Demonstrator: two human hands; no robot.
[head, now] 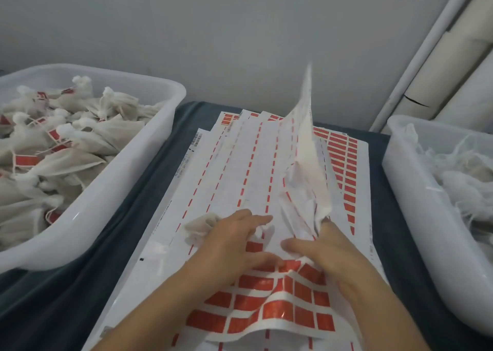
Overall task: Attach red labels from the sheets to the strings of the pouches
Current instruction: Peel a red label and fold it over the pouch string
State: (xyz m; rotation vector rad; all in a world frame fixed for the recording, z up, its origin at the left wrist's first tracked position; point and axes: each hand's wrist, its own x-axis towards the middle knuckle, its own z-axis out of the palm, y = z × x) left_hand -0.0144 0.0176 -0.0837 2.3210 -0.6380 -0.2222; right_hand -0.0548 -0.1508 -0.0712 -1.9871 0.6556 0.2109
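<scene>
Nearest me, a buckled white sheet of red rectangular labels (277, 313) lies between my forearms, its top edge under both hands. My left hand (234, 246) rests on it, fingers nearly straight and spread, gripping nothing I can make out; a small off-white cloth pouch (198, 228) sits just beyond its knuckles, touching them. My right hand (322, 249) pinches a used white backing sheet with red dashes (306, 158), lifted upright beyond the fingers. Under both hands spreads a stack of flat label sheets (232, 164) on dark blue cloth (149, 180). Left of my left hand stands a white plastic tub of labelled pouches (66, 142); right of my right hand, a white plastic tub of unlabelled pouches (437, 169).
</scene>
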